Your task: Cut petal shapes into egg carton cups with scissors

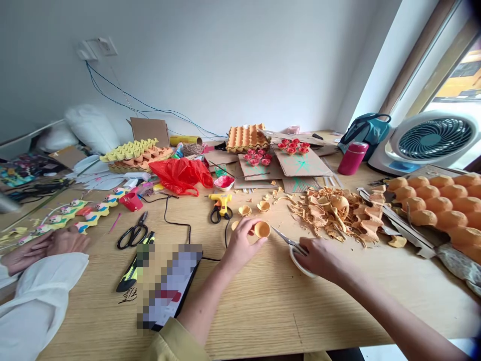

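Between the fingers of my left hand (241,244) is a small orange egg-carton cup (262,229), its hollow facing me. My right hand (319,256) grips a pair of scissors (288,240) with pale handles. The blades point left toward the cup, apart from it, and look slightly parted. Just beyond my left hand lie two more cut cups, one scalloped cup (244,211) and another cup (263,206); part of a further one shows behind my fingers. A heap of carton scraps (319,213) lies past my right hand.
A yellow glue gun (221,199), black scissors (133,235), a cutter knife (126,278) and a phone (173,291) lie left. Egg trays (432,198) and a fan (432,143) stand right. Red paper flowers (293,146) sit on cardboard behind. Another person's hands (63,243) work at left.
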A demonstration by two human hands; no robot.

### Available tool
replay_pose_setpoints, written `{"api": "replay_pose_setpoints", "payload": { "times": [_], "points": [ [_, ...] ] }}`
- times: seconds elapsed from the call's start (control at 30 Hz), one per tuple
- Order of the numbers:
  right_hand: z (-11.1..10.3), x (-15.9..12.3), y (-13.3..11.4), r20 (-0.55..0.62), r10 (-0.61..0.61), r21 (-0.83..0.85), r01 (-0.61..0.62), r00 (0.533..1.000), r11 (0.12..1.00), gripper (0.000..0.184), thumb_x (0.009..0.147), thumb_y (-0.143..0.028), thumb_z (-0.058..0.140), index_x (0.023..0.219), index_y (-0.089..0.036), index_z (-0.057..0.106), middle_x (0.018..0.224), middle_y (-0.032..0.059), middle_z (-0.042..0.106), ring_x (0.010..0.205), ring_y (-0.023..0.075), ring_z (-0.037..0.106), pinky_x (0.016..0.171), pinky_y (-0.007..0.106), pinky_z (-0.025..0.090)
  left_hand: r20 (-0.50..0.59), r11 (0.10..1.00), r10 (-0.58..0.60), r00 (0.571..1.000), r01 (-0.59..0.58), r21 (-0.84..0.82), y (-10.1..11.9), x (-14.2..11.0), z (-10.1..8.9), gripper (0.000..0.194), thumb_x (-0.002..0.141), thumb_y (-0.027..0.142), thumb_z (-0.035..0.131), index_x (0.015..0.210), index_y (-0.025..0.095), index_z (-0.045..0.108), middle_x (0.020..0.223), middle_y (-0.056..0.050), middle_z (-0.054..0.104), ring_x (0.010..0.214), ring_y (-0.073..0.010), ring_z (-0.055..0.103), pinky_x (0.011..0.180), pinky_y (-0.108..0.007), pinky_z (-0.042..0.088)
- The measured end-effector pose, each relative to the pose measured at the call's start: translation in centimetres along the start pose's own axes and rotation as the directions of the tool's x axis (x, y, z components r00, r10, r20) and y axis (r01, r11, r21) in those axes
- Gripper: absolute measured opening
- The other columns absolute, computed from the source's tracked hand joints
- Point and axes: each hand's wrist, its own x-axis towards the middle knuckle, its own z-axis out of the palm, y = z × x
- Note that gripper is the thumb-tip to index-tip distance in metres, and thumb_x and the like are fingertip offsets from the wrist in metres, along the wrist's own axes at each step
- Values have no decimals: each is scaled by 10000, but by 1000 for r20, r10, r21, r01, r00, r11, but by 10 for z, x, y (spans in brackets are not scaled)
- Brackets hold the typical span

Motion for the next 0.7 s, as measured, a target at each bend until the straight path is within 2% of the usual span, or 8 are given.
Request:
{"api": "replay_pose_setpoints", "payload": {
  "times": [0.07,0.17,0.27,0.37,0.43,0.57,0.7],
  "points": [
    [1,13,-5,5,-2,3,2,1000,1000,336,880,-465,510,701,-212,642,622,63,698,528,178,604,488,276,271,42,995,29,999,-33,91,3,-2,1,394,770,210,703,1155,207,616,1130,-85,634,1024,-228,608,868,-354,511],
    [-4,26,5,-8,81,-22,-81,997,996,312,872,-434,504,760,-190,664,639,110,702,535,224,629,479,283,253,112,982,45,993,-64,179,5,-7,6,411,767,249,731,1157,211,605,1086,-82,641,1042,-252,593,927,-397,474],
    [-8,27,22,4,121,-9,-121,993,993,330,910,-433,449,832,-215,684,633,82,702,541,217,641,461,262,272,206,963,55,977,-107,249,9,-14,16,402,777,310,731,1144,207,605,1069,-86,654,1023,-270,583,923,-427,453],
    [-3,23,33,0,162,35,-162,987,986,333,911,-443,446,878,-226,698,614,54,695,502,193,616,446,250,294,287,947,40,957,-128,296,15,-20,27,421,769,359,733,1141,215,600,1054,-83,656,997,-279,576,887,-434,450],
    [5,21,37,-40,165,104,-161,985,982,316,887,-470,488,942,-242,700,617,30,695,497,182,606,451,246,312,278,934,21,960,-118,336,17,-21,31,422,758,358,735,1126,210,592,1065,-79,646,999,-277,561,870,-429,450],
    [19,19,43,-140,112,201,-83,984,976,291,863,-489,523,766,-237,633,556,0,640,484,163,556,477,255,342,220,886,24,975,-122,446,18,-11,35,376,765,359,712,1073,187,583,1082,-79,624,992,-269,532,875,-437,436],
    [21,16,50,-178,47,278,4,983,960,340,891,-493,511,678,-231,548,512,-13,571,477,150,508,476,252,349,170,821,25,985,-117,559,15,8,40,384,780,407,702,1071,184,587,1222,-102,593,1078,-301,505,913,-469,407]
  ]
}}
